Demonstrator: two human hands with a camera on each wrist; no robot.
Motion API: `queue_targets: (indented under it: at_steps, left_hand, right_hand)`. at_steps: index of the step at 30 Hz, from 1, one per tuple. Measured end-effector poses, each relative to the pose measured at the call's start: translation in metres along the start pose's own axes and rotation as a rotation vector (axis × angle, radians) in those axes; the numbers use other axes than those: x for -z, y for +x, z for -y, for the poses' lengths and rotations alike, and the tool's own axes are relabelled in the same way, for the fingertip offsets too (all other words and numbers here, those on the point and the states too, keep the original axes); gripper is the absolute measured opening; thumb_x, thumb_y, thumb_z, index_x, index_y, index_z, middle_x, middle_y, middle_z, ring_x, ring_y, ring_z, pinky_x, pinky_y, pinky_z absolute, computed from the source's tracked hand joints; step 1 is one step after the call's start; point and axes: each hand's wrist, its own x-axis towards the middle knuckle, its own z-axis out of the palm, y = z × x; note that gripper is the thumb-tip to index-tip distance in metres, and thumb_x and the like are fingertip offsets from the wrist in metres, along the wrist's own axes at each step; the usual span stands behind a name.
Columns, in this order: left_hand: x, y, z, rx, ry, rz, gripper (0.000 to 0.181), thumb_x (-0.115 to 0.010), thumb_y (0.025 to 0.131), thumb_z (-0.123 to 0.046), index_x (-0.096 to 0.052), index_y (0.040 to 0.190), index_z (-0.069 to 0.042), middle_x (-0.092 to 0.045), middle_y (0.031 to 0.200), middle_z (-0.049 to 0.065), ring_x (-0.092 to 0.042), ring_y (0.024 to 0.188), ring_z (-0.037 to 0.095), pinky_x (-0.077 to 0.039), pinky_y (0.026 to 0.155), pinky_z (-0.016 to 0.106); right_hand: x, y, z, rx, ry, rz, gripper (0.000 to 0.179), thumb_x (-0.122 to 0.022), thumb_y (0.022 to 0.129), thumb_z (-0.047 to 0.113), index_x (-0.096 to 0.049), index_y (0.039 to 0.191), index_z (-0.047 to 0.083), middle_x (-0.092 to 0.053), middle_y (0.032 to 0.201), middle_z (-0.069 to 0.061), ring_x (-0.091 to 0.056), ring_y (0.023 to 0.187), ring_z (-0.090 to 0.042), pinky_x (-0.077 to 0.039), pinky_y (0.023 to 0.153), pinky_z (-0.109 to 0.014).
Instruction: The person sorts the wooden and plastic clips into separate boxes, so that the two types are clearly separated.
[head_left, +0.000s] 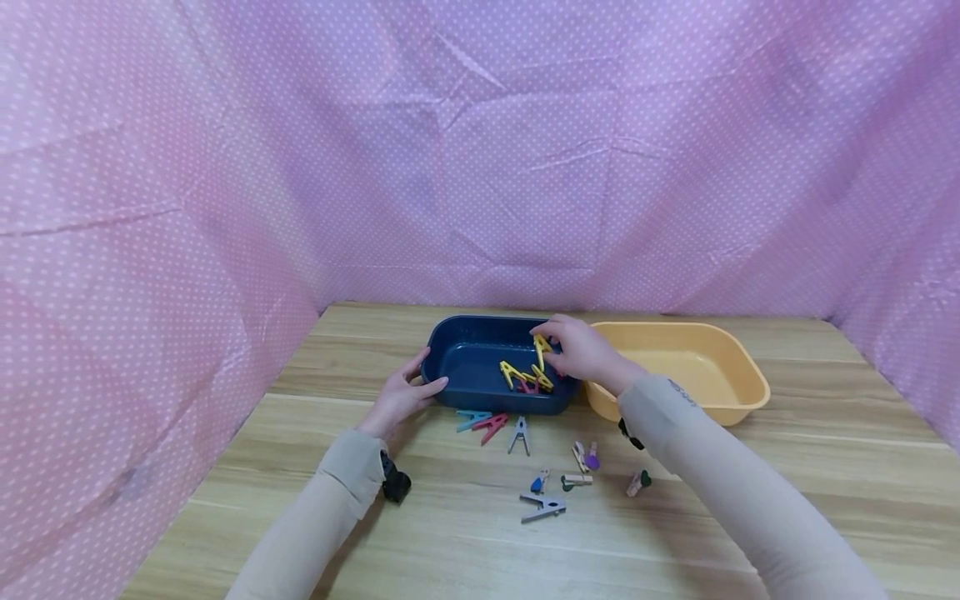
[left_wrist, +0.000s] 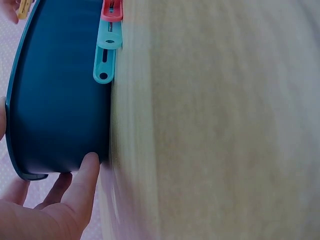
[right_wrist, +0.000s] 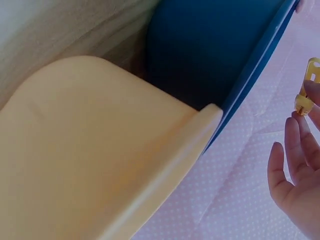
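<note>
My right hand [head_left: 581,348] pinches a yellow clothespin [head_left: 540,351] over the right end of the dark blue basin [head_left: 480,403]. In the right wrist view that clothespin [right_wrist: 303,102] sits between thumb and fingertips, above the basin's rim. My left hand [head_left: 401,398] grips the basin's left end, thumb on the outer front wall and fingers by the rim; in the left wrist view the thumb [left_wrist: 85,187] lies along the wall. Inside the basin are yellow clothespins [head_left: 512,374] and a red one [head_left: 529,387], bunched toward the right.
A yellow basin [head_left: 750,400] stands against the blue one's right side. Before the blue basin lie a light blue clothespin [head_left: 472,418], a red clothespin [head_left: 491,427] and a grey clothespin [head_left: 520,435]. Nearer are another grey clothespin [head_left: 543,507] and several small wooden clips [head_left: 577,481].
</note>
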Motion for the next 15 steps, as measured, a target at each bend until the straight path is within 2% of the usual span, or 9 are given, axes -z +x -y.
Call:
queue_targets:
  at_steps: [11, 15]
  left_hand:
    - [0.002, -0.001, -0.004, 0.025, -0.023, 0.02, 0.075, -0.066, 0.089, -0.013, -0.024, 0.151, -0.025, -0.019, 0.155, 0.018, -0.04, 0.132, 0.031, -0.042, 0.104, 0.041]
    - [0.001, -0.001, -0.002, 0.017, -0.006, 0.01, 0.075, -0.067, 0.089, -0.015, -0.026, 0.15, -0.028, -0.021, 0.155, 0.016, -0.042, 0.131, 0.03, -0.043, 0.104, 0.04]
  right_hand:
    - [-0.003, 0.016, -0.006, -0.081, -0.002, 0.033, 0.038, -0.067, 0.087, 0.011, -0.061, 0.123, 0.002, -0.059, 0.12, -0.017, -0.057, 0.104, -0.029, -0.049, 0.095, -0.045]
    - [-0.004, 0.02, -0.006, -0.114, -0.002, 0.042, 0.037, -0.065, 0.088, 0.012, -0.06, 0.124, 0.003, -0.059, 0.121, -0.016, -0.057, 0.104, -0.029, -0.049, 0.095, -0.045]
